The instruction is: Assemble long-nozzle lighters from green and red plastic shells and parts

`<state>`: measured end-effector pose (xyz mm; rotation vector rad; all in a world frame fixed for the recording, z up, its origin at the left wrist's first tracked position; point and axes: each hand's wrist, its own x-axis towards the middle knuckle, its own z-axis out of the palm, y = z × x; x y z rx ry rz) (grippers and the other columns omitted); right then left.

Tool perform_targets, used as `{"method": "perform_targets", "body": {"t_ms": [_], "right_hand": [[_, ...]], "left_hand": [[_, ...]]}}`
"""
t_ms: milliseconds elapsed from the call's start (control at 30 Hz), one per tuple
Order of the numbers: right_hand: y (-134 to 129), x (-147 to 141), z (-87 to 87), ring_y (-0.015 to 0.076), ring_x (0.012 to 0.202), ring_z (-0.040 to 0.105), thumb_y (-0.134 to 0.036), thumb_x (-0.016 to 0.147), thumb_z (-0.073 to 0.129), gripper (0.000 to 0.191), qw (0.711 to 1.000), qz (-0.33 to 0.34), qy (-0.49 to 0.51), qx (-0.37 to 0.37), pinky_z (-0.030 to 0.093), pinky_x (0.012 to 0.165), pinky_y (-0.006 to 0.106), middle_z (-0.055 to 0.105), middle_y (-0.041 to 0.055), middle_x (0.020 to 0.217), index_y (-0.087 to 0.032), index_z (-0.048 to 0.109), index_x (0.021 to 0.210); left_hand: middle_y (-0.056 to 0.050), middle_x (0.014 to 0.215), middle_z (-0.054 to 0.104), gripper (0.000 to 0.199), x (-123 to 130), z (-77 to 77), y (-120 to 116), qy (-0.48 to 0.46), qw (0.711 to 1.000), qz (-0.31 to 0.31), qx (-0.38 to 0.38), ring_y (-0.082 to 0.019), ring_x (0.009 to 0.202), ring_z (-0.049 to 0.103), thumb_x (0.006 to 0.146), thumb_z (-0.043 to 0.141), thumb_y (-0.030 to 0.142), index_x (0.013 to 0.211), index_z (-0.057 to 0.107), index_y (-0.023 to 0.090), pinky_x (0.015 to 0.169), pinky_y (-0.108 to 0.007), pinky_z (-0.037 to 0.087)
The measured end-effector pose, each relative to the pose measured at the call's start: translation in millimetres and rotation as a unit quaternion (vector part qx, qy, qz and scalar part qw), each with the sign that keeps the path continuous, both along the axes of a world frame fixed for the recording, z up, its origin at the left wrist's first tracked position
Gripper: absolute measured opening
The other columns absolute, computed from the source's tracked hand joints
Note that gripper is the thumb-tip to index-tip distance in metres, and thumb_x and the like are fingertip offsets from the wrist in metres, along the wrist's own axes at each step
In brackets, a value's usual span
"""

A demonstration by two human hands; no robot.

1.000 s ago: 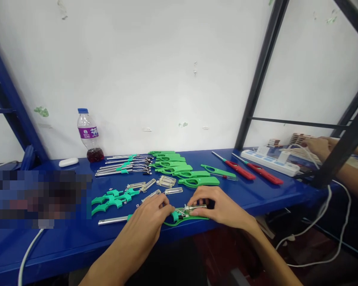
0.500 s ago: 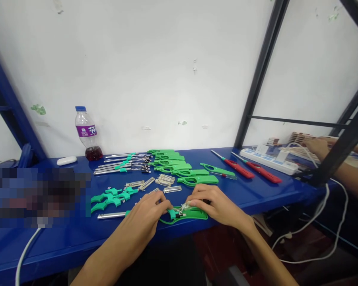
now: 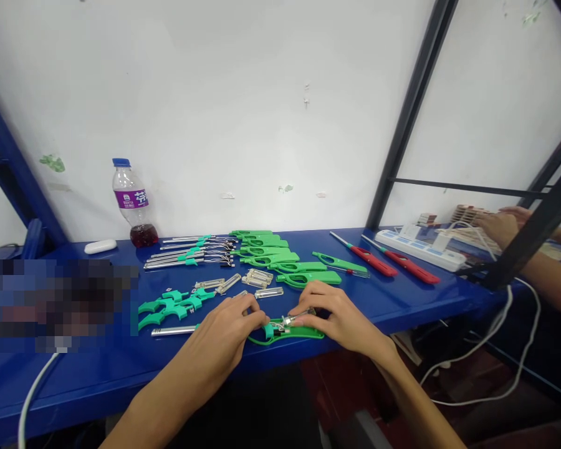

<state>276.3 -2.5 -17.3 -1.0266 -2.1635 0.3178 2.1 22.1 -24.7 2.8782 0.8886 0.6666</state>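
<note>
At the front edge of the blue table lies an open green lighter shell (image 3: 306,333), between my hands. My left hand (image 3: 227,327) is closed on a lighter nozzle, whose metal tube (image 3: 172,331) sticks out to the left; its teal end (image 3: 268,331) and thin wires sit over the shell. My right hand (image 3: 334,315) pinches a small clear fuel tank (image 3: 290,320) by its valve end, tilted just above the shell. The fingers hide most of the tank. Loose fuel tanks (image 3: 268,292) and teal trigger pieces (image 3: 172,310) lie just beyond my left hand.
Green shells (image 3: 308,278) and metal nozzles (image 3: 172,264) line the back. Two red lighters (image 3: 411,267) and a power strip (image 3: 418,251) lie at right. A drink bottle (image 3: 135,209) and white case (image 3: 100,246) stand left. Another person's arm (image 3: 537,268) shows beyond the rack post.
My right hand has turned the fuel tank, so it now tilts up from the shell with its valve end toward the wires. My left hand keeps its hold; the view has shifted slightly.
</note>
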Motion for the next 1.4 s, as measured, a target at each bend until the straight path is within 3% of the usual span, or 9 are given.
{"method": "perform_targets", "body": {"t_ms": [200, 433, 833, 1400], "right_hand": [[-2, 2, 4.2, 0.0215, 0.097, 0.068, -0.045, 0.093, 0.076, 0.023, 0.999, 0.028, 0.007, -0.026, 0.052, 0.087, 0.034, 0.077, 0.0039, 0.100, -0.027, 0.081, 0.105], [-5, 0, 3.3, 0.0207, 0.093, 0.069, -0.045, 0.096, 0.072, 0.024, 1.000, 0.006, 0.015, -0.018, 0.053, 0.084, 0.034, 0.076, 0.0047, 0.097, -0.027, 0.083, 0.107], [-1, 1, -3.0, 0.0229, 0.101, 0.067, -0.042, 0.097, 0.072, 0.020, 0.999, -0.016, 0.016, 0.024, 0.054, 0.090, 0.036, 0.075, 0.0055, 0.104, -0.027, 0.081, 0.108], [-3, 2, 0.6, 0.0198, 0.093, 0.068, -0.041, 0.093, 0.077, 0.020, 1.000, 0.004, 0.009, -0.014, 0.052, 0.085, 0.032, 0.074, 0.0038, 0.098, -0.028, 0.084, 0.106]], "left_hand": [[-0.003, 0.103, 0.062, 0.038, 4, 6.1, -6, 0.014, 0.999, 0.022, 0.029, -0.019, 0.088, 0.059, 0.094, 0.039, -0.005, 0.101, 0.064, 0.022, 0.074, -0.031, 0.042], [-0.004, 0.104, 0.065, 0.042, 7, 11.4, -10, 0.038, 0.997, 0.042, 0.047, -0.020, 0.086, 0.061, 0.093, 0.037, -0.005, 0.102, 0.067, 0.023, 0.074, -0.030, 0.045], [-0.005, 0.105, 0.063, 0.042, 7, 10.7, -10, 0.033, 0.998, 0.042, 0.029, -0.021, 0.090, 0.060, 0.095, 0.038, -0.005, 0.106, 0.067, 0.022, 0.076, -0.033, 0.045], [-0.006, 0.107, 0.064, 0.040, 7, 9.6, -8, 0.040, 0.998, 0.041, 0.029, -0.022, 0.091, 0.062, 0.098, 0.040, -0.002, 0.109, 0.070, 0.023, 0.076, -0.035, 0.046]]}}
